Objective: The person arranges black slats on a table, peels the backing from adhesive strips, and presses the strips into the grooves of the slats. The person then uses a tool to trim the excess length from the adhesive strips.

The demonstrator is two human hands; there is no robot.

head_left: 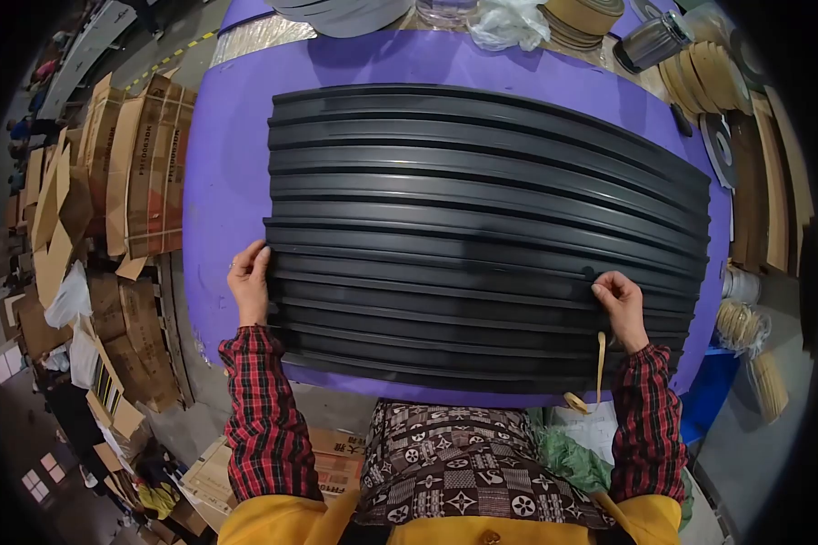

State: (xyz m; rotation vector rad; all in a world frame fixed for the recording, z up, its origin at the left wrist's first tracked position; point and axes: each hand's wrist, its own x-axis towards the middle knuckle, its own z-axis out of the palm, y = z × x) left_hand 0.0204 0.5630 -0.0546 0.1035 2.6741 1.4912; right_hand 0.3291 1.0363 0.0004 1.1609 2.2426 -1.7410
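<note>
Several long black ribbed strips (pixel 463 200) lie side by side across a purple mat (pixel 227 182). At the left ends of the strips is my left hand (pixel 251 277), its thumb and fingers pinched at a strip's edge. My right hand (pixel 620 304) is over the right part of the strips, fingertips closed together; what they hold, if anything, is too small to make out. Just left of my right wrist hangs a narrow tan tape (pixel 600 363), with a small curled end (pixel 574 402) at the mat's near edge.
Tape rolls (pixel 709 77), a dark cylindrical cup (pixel 650 43) and a clear plastic bag (pixel 509 23) stand along the far edge. Cardboard boxes (pixel 150 168) are stacked at the left. Coiled tan material (pixel 743 324) is at the right.
</note>
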